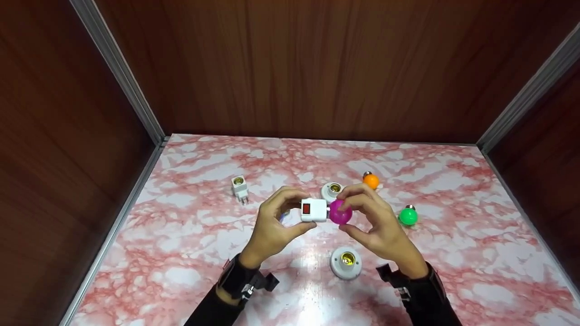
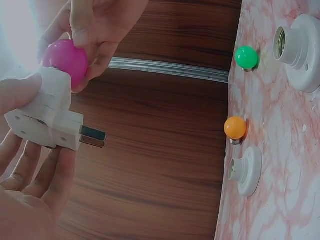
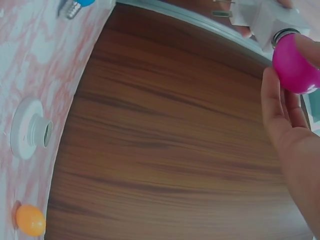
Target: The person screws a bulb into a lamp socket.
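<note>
My left hand (image 1: 275,222) grips a white plug-in bulb socket (image 1: 319,210) with a red switch, thumb on one side and fingers on the other. Two flat metal prongs (image 2: 93,136) stick out of it in the left wrist view. With thumb and fingertips, my right hand (image 1: 379,222) holds a magenta light bulb (image 1: 340,213) by its round globe. The bulb's metal base (image 3: 285,35) sits at the socket's mouth, a strip of its thread showing. Both are held up above the table, the bulb pointing right.
On the marbled table (image 1: 181,276) stand a round white lamp holder (image 1: 346,263) in front and another (image 1: 332,192) behind. An orange bulb (image 1: 371,181) and a green bulb (image 1: 408,216) lie right. A second plug-in socket (image 1: 240,188) lies left; a blue bulb (image 3: 84,2) shows partly. Brown panels (image 1: 308,68) enclose the table.
</note>
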The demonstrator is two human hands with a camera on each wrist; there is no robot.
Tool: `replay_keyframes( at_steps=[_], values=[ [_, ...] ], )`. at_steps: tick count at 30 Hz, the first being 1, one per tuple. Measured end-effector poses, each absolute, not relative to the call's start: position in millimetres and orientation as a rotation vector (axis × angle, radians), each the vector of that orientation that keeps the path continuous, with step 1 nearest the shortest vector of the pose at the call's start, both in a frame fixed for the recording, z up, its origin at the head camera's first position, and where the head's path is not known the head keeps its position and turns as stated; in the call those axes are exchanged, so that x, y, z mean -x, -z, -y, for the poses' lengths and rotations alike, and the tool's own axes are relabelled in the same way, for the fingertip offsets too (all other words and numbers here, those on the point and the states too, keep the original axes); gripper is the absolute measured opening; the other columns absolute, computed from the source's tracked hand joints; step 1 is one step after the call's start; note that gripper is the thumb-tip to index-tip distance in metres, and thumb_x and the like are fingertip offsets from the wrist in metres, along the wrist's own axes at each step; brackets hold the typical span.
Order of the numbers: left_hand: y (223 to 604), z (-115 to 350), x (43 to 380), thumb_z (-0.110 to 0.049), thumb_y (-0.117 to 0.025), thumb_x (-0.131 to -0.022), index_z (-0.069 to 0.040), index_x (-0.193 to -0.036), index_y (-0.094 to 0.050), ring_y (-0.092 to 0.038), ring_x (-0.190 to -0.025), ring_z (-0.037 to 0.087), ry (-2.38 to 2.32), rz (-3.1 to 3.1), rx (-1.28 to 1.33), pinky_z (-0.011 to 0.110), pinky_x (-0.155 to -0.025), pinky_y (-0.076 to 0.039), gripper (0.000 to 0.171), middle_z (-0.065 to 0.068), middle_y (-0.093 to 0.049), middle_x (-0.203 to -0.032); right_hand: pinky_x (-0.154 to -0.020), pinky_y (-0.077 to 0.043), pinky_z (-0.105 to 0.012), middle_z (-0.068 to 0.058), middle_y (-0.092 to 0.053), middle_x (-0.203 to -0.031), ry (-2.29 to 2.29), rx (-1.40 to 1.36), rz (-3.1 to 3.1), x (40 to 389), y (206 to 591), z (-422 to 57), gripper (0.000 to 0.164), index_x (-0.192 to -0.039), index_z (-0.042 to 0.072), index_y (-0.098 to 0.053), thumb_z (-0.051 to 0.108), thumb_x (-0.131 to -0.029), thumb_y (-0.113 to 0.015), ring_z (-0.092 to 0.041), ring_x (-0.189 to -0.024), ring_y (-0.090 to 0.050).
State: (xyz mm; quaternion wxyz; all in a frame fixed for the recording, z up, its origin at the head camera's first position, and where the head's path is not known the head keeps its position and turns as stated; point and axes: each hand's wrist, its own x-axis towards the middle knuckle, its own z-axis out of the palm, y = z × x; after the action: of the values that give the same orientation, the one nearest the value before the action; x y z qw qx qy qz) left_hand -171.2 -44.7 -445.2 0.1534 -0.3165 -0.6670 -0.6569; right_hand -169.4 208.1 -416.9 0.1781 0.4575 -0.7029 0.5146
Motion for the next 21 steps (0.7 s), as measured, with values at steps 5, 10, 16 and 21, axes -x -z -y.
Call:
replay_keyframes(
  at_steps=[5,10,16,21],
  values=[
    [445.3,45.0,172.3,-0.002,-0.091,-0.08,-0.001,-0.127,-0.068,-0.071,-0.113,0.013,1.87,1.903,0.922,0.034,-0.105,-0.063,0.052,0.018,-0.068,-0.123,-0.099,-0.062,-0.02,-0.02,-0.058,-0.129,-1.635,-1.269,2.006,168.0,417.4,-208.8,0.046,-0.121,-0.011,-0.061,-0.025,-0.079,-0.076,-0.012,-0.12,-0.064],
    [445.7,44.4,174.5,-0.007,-0.092,-0.082,-0.002,-0.126,-0.069,-0.07,-0.113,0.013,1.846,1.886,0.955,0.033,-0.105,-0.063,0.05,0.017,-0.069,-0.121,-0.097,-0.063,-0.021,-0.008,-0.065,-0.126,-1.712,-1.177,2.079,167.4,417.0,-210.0,0.047,-0.123,-0.008,-0.062,-0.021,-0.081,-0.077,-0.011,-0.115,-0.067],
    [447.1,44.1,176.4,-0.008,-0.092,-0.081,-0.004,-0.125,-0.069,-0.067,-0.113,0.013,1.811,1.875,0.967,0.03,-0.103,-0.062,0.05,0.015,-0.069,-0.12,-0.092,-0.063,-0.019,-0.01,-0.068,-0.121,-1.685,-1.056,2.185,165.0,416.9,-209.9,0.045,-0.126,-0.006,-0.061,-0.017,-0.086,-0.076,-0.008,-0.107,-0.069],
    [447.4,44.3,175.1,-0.008,-0.093,-0.081,-0.004,-0.125,-0.069,-0.069,-0.113,0.013,1.816,1.873,0.957,0.031,-0.103,-0.063,0.051,0.016,-0.069,-0.12,-0.089,-0.063,-0.018,-0.019,-0.068,-0.117,-1.62,-1.001,2.236,164.2,416.9,-209.6,0.042,-0.126,-0.003,-0.063,-0.013,-0.088,-0.075,-0.006,-0.106,-0.069]
  ],
)
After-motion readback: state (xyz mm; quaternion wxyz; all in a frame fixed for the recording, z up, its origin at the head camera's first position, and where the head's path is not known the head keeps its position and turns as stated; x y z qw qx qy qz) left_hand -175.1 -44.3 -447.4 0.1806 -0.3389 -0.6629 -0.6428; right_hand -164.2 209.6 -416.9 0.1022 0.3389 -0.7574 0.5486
